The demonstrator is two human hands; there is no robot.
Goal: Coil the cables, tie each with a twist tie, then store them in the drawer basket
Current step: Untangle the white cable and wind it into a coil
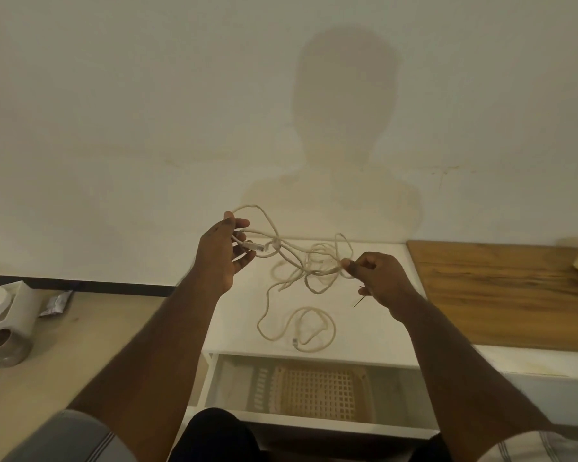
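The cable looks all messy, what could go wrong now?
The cable hangs in tangled loops between the left hand and right hand, so pulling might tighten a knot. The thin twist tie poking from the right hand could slip out. Loose loops on the white top may snag.

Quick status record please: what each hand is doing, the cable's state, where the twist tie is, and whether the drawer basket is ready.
left hand: holds the cable near one connector end
right hand: pinches bunched cable loops; a thin dark twist tie sticks out below it
cable: white, tangled, not coiled; slack loops lie on the white cabinet top
drawer: open
basket: inside drawer, no cable in it
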